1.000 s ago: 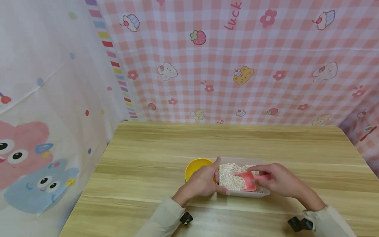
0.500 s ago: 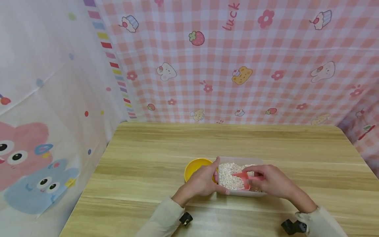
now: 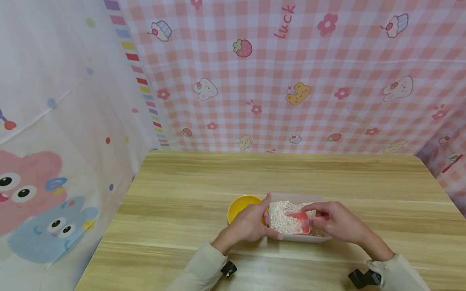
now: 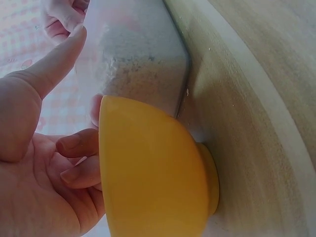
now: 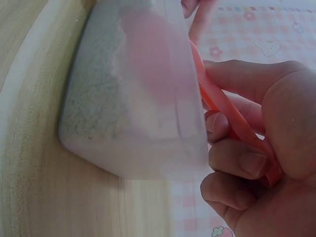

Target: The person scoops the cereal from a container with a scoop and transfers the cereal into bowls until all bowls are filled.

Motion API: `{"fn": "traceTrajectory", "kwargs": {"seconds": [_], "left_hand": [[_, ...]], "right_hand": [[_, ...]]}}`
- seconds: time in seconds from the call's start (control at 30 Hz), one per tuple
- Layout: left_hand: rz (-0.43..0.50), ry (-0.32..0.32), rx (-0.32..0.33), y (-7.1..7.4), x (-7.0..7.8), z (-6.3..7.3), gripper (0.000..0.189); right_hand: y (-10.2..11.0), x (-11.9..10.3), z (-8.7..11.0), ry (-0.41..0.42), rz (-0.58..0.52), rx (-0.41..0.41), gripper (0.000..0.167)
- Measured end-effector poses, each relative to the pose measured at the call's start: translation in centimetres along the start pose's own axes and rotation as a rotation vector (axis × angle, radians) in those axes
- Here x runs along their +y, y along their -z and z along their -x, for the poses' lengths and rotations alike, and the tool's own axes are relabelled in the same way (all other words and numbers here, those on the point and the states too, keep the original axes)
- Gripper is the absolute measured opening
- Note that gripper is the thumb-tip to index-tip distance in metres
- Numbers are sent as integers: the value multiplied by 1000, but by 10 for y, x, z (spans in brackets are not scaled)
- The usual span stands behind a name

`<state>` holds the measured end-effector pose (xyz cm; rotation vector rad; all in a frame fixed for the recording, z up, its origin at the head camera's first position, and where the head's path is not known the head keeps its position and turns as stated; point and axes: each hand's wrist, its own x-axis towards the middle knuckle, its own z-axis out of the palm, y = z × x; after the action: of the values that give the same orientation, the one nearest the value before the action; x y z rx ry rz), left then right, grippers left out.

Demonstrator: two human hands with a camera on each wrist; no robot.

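Observation:
A translucent plastic container of pale rolled oats sits on the table, also seen from its side in both wrist views. My left hand holds its left end, with thumb and a finger spread along the sides; other fingers are curled beside the yellow bowl. My right hand grips the handle of a pink-red scoop, fingers wrapped round it in the right wrist view. The scoop's front lies in the oats, showing blurred through the container wall.
The yellow bowl stands on the wooden table, left of the container and partly behind my left hand. A checked pink cloth hangs at the table's back edge, and a white printed cloth hangs along the left.
My right hand has pushed the scoop left into the oats, then shifted slightly back to the right. My left hand stays at the container's end.

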<state>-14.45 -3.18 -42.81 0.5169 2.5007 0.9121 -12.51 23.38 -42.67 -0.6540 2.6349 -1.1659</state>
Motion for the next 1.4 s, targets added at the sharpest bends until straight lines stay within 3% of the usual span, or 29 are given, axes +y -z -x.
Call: {"fn": "traceTrajectory", "kwargs": {"seconds": [0.4, 0.9, 1.13, 1.4], "left_hand": [[5, -11, 6, -1, -2, 0, 116], [33, -24, 0, -1, -2, 1, 117], [39, -39, 4, -1, -3, 1, 116], [79, -88, 37, -1, -9, 5, 113]], "right_hand": [[2, 6, 7, -88, -116, 54, 30], [-1, 10, 7, -46, -201, 109, 28], [-1, 11, 7, -77, -221, 109, 30], [-2, 12, 7, -43, -245, 113, 29]]}}
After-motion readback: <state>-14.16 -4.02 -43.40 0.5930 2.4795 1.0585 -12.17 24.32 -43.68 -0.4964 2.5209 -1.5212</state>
